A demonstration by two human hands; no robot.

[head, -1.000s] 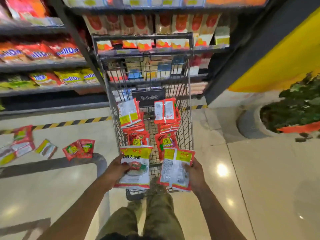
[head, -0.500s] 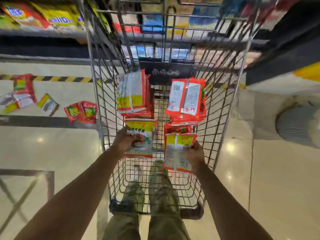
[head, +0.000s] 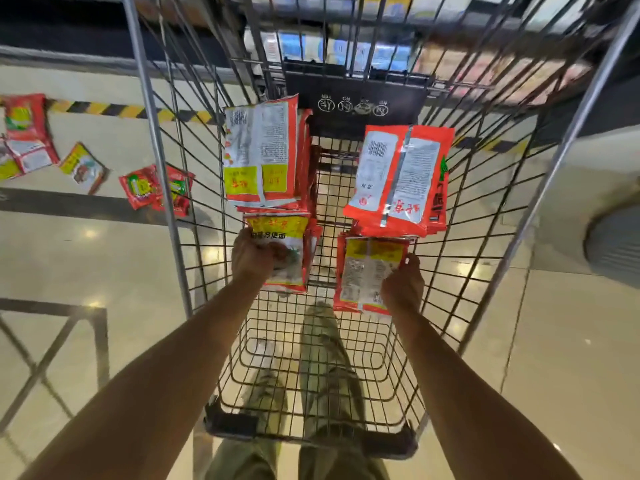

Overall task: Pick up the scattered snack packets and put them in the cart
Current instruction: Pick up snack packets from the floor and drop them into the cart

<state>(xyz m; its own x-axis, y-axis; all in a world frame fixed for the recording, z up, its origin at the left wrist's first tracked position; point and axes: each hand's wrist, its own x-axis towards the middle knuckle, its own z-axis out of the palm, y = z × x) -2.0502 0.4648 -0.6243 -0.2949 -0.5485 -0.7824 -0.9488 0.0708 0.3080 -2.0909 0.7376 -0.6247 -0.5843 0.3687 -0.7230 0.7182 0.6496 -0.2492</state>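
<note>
Both my arms reach down into the wire shopping cart [head: 166, 188]. My left hand [head: 251, 256] grips a red and yellow snack packet [head: 289, 244] low in the cart, against the left stack. My right hand [head: 403, 287] holds another red packet with a yellow top [head: 363, 271] below the right stack. Two stacks of packets lie in the cart: the left stack [head: 261, 150] and the right stack [head: 398, 178], both showing white backs with barcodes. Several packets [head: 152, 185] remain scattered on the floor to the left of the cart.
A yellow-and-black hazard stripe [head: 110, 109] runs along the floor before the shelves [head: 346, 46]. More loose packets [head: 27, 133] lie at far left. A grey round planter base [head: 616, 244] sits at right. My legs [head: 325, 358] show through the cart's bottom.
My view has moved closer over the cart. Both hands have gone from above the near edge down into the basket, carrying their packets next to the stacks.
</note>
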